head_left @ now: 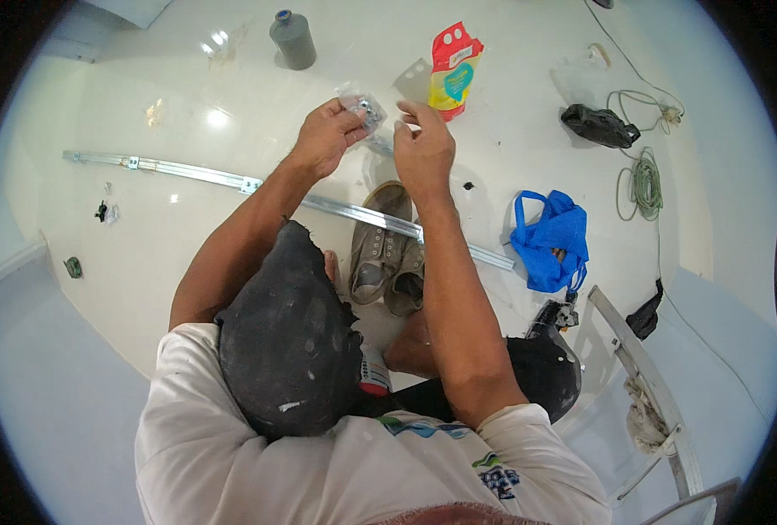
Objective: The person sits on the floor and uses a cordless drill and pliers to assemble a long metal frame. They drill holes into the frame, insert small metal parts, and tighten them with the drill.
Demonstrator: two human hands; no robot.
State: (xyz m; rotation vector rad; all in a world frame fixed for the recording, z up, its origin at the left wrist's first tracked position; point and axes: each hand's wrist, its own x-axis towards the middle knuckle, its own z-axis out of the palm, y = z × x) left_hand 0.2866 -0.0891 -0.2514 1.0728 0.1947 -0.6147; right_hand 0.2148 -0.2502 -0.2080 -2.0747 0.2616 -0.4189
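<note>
My left hand [325,138] pinches a small clear plastic bag [367,114] with shiny metal pieces in it, too small to name singly. Just to its right my right hand [426,156] is raised, thumb and forefinger apart; nothing shows between them. Below both hands a long silver metal rail [200,173] with small brackets along it lies across the floor, passing beneath my right forearm. A pair of worn grey-brown shoes [378,241] lies at the rail, between my bent knees.
Ahead are a grey bottle [293,40] and a red-yellow pouch [455,72]. To the right lie a blue cloth bag [550,242], a black plastic bag [600,126], a coiled green cord [646,185] and a metal frame [647,376]. Small dark bits [101,211] lie far left.
</note>
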